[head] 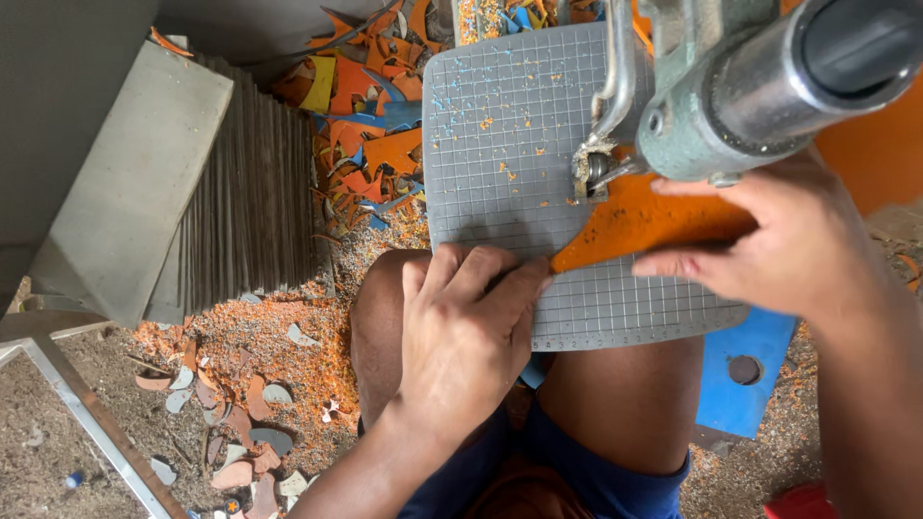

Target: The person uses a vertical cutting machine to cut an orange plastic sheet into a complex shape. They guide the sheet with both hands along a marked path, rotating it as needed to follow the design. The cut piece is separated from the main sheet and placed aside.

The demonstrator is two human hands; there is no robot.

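Gridded grey surface (500,144): orange sheet (639,223) lies long axis left-right under saw blade (588,171); left hand (466,332) presses its pointed left tip, right hand (784,245) pins the right end, fingers flat, neither grip closed.

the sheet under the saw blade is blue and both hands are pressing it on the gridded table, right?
Not quite: the sheet is orange, not blue, as the head view shows. The rest stands: it lies under the saw blade, and the left hand and right hand both press it on the gridded table.
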